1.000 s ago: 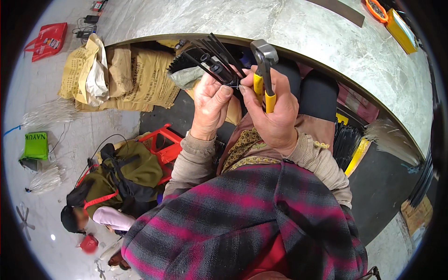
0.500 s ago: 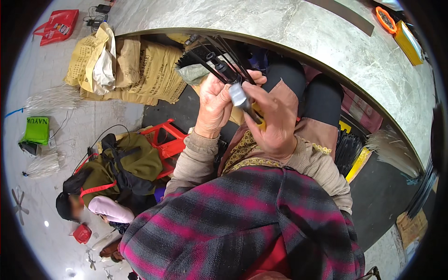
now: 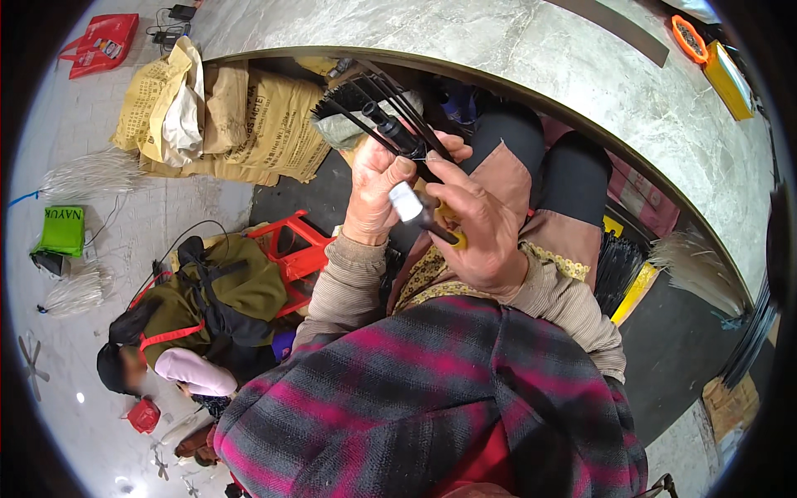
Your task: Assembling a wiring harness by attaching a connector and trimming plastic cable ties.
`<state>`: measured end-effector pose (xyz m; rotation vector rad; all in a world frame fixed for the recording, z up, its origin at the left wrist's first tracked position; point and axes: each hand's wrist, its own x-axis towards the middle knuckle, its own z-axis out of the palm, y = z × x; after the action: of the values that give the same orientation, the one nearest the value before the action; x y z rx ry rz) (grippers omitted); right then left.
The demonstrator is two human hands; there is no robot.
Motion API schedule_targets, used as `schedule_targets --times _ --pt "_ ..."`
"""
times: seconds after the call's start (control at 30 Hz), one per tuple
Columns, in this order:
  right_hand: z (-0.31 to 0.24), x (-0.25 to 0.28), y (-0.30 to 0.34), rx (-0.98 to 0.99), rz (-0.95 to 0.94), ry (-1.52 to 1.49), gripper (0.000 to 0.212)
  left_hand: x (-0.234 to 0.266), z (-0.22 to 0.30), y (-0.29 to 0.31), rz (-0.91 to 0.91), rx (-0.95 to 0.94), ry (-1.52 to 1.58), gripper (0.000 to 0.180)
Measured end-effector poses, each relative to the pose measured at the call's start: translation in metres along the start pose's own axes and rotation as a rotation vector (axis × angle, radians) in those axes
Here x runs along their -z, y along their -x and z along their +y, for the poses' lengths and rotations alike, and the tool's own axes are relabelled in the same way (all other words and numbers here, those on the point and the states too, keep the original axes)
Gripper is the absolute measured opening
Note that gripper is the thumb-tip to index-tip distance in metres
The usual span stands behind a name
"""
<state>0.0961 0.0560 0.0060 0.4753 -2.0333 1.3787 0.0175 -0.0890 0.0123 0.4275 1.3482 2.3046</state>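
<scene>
Wrapped round the lower end of a black umbrella frame [image 3: 395, 133], my left hand [image 3: 370, 195] is closed, and the frame's thin ribs fan up and away. My right hand [image 3: 488, 236] has pliers [image 3: 407, 202] with a pale metal head and yellow grips tucked in its palm and curled fingers. The pliers' head points left, below the frame and close to my left thumb, slightly blurred. The tips of my right hand's forward fingers reach the frame's base, where a thin wire [image 3: 426, 159] shows. My fingers partly hide the wire and the frame's base.
A pale stone table [image 3: 465, 41] curves across the far side. Brown paper sacks [image 3: 278, 124] lie at the left, near a red stool [image 3: 295, 249] and a seated person in olive [image 3: 237, 282]. Bundled black rods [image 3: 618, 270] lie right of my legs. An orange bowl [image 3: 689, 39] stands far right.
The pliers' head has swung left and down, away from the frame's base. My right hand's forward fingers have straightened toward the base. The frame has shifted slightly left.
</scene>
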Motion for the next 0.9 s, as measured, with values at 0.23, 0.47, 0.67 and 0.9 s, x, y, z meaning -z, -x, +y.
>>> schedule_targets --times 0.23,0.47,0.67,0.9 --pt "0.004 0.006 -0.002 -0.085 0.028 -0.208 0.047 -0.006 0.001 -0.002 0.046 0.027 0.001 0.065" --pt "0.013 0.026 0.0 -0.414 -0.028 -0.37 0.038 -0.011 0.009 -0.01 -0.037 0.065 -0.081 0.075" --pt "0.012 0.037 -0.01 -0.471 -0.088 -0.461 0.037 -0.009 0.009 -0.011 -0.12 0.084 -0.071 0.073" --pt "0.017 0.049 -0.012 -0.512 -0.179 -0.4 0.037 0.001 0.001 -0.011 -0.094 0.061 -0.09 0.07"
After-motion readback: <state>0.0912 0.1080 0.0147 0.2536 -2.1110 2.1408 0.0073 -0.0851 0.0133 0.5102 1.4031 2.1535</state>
